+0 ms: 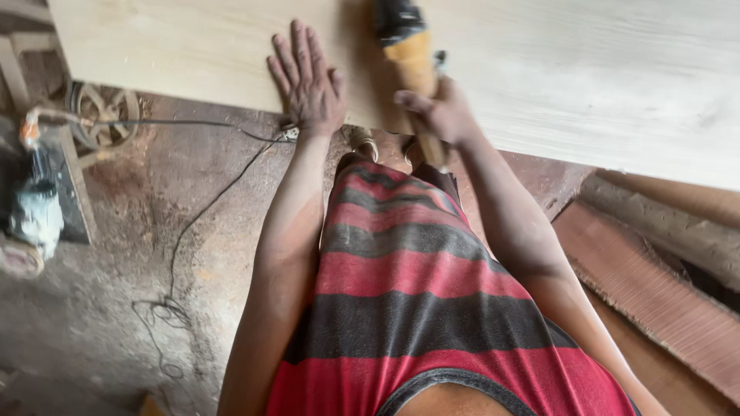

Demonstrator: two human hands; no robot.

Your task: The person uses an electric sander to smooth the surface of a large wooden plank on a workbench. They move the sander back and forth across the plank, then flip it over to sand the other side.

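The left hand (307, 81) lies flat, fingers spread, on the pale wooden board (586, 69). The right hand (439, 114), fingers clamped, grips the yellow power sander (408, 54) on the board, right of the left hand. The board surface looks smooth; remaining work cannot be judged.

— What sort of place is this?
— A woodworking shop: a pale wooden board (586, 69), dusty floor (154, 254), trailing cable (185, 231), stacked planks (655, 285), a power tool (35, 219) lying aside.
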